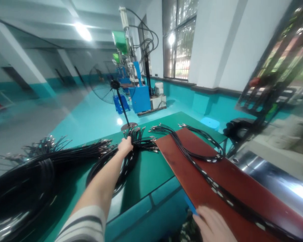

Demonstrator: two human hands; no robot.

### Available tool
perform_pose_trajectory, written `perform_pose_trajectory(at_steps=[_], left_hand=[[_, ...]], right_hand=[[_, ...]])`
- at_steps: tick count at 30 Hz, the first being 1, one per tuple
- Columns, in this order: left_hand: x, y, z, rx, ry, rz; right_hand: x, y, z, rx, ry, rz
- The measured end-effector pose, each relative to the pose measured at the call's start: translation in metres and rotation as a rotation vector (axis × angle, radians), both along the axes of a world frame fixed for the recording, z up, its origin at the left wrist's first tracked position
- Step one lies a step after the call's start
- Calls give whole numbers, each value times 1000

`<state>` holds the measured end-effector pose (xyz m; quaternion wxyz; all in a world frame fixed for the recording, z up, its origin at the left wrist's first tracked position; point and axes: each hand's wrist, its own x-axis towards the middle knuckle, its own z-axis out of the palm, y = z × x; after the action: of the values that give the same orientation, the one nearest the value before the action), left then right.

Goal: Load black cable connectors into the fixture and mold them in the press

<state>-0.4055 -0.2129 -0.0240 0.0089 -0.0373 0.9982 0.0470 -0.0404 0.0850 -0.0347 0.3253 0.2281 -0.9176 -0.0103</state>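
My left hand (125, 146) reaches forward over the green table and is closed around a bundle of black cables (135, 136) near their metal-tipped ends. Below that hand, the coiled part of the cables (126, 168) lies on the table, partly behind my forearm. My right hand (214, 223) is low in view at the near edge of the red-brown board (171, 151), blurred, with fingers curled. A thin blue strip (190, 203) shows at its thumb; what it belongs to is unclear. Along the board runs another bunch of black cables (204, 174) with white labels.
A large heap of coiled black cables (22, 188) fills the left of the green table (154, 171). A shiny metal cylinder (275, 174) is on the right. Beyond the table stand a pedestal fan (114, 84), a blue machine (140, 99) and a light-blue stool (210, 123).
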Motion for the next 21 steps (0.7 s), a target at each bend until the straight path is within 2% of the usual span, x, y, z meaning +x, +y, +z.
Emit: perform_pose_trajectory(at_steps=[2,5,9,11,14,16,19,21], left_hand=[[2,5,13,-32,-11,-22],[8,5,49,-72,-3,-88],[26,-7,118,-121,78,-161],[43,-11,155,-170,188,-241],[82,-5,205,-256,387,-361],[116,10,232,-317,479,-436],[177,49,259,-357,537,-650],[220,82,267,-360,537,-885]], right_hand=[[2,-2,1,-70,-47,-18],[6,-4,0,-164,-117,-30],[12,-7,0,-290,-272,-49],[13,-7,2,-345,-357,-47],[14,-7,5,-417,-451,-55],[16,-8,9,-468,-508,-76],[23,-16,26,-594,-614,-83],[33,-25,44,-748,-702,-53]])
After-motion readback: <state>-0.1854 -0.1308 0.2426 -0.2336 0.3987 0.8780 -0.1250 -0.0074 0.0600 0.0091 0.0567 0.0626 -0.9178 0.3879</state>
